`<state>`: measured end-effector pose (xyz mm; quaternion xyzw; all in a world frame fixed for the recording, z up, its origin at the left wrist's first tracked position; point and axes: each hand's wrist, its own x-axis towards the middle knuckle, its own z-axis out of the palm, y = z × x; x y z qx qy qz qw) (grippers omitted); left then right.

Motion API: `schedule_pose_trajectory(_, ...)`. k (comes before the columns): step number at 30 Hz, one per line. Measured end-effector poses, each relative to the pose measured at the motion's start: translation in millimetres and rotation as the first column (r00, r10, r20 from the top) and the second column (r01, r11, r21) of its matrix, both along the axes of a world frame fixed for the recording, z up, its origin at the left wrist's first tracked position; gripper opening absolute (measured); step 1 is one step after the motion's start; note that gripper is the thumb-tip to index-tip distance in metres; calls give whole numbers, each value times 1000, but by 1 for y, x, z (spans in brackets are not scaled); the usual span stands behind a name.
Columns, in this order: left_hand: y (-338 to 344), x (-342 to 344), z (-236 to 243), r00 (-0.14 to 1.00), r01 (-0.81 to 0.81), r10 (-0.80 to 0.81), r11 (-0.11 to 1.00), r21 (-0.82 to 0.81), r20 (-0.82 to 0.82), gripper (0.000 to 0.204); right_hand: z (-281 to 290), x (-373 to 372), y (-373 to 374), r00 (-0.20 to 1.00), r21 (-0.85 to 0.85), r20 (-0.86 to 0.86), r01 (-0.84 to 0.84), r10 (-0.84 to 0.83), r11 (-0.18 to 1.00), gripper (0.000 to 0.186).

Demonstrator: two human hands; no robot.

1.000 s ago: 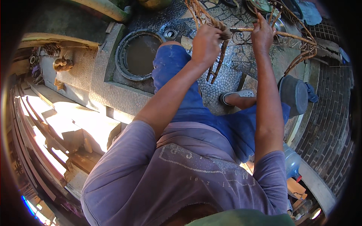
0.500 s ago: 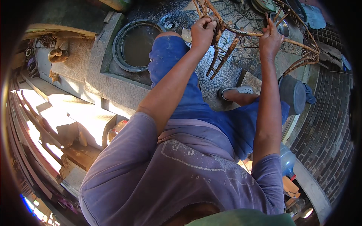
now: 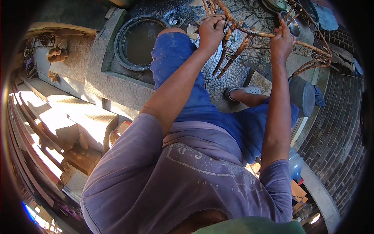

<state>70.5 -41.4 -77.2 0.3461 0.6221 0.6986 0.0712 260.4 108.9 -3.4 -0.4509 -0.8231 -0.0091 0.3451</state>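
A rusty metal frame (image 3: pixel 256 33) with scrollwork and thin bars stretches across the top, in front of my knees. My right hand (image 3: pixel 282 43) is wrapped round its long rod, thumb and fingers closed. At the frame's left part, my left hand (image 3: pixel 211 35) is closed on a thin greyish-brown piece (image 3: pixel 210 16), perhaps folded sandpaper or cloth. That hand is right beside a curved bar of the frame; whether the piece presses on the metal is hard to make out. Two rusty legs hang down between my hands.
A round black tub (image 3: pixel 117 48) of murky water stands at the left on tiled ground. A grey bucket (image 3: pixel 303 95) is by my right leg, and a bowl (image 3: pixel 293 28) lies beyond the frame. A cat (image 3: pixel 57 54) sits far left; a blue water jug (image 3: pixel 295 163) lies lower right.
My left hand has shifted slightly, and the greyish-brown piece shows more above its fingers. My right hand has slid or tilted a little rightward and down; the frame stays nearly in place.
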Motion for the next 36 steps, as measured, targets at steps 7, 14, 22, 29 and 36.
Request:
schedule_pose_trajectory(7,-4,-8,-22,998,68,-66,939,-336,16,14,0,7,-10,999,35,24,20,-21,999,37)
schedule_pose_trajectory(14,-17,18,-40,649,331,-157,939,-90,744,20,0,18,-22,1000,-6,19,6,-6,1000,40)
schedule_pose_trajectory(22,-35,26,-16,273,671,-240,741,-6,931,18,-7,36,-52,995,57,24,92,-93,994,43)
schedule_pose_trajectory(29,-31,26,-40,268,534,-129,845,-35,955,18,-5,44,-63,995,-59,-65,74,-78,996,38)
schedule_pose_trajectory(36,-15,4,-50,407,300,-54,951,-78,912,17,-14,88,-73,734,-474,-614,-49,-290,879,35)
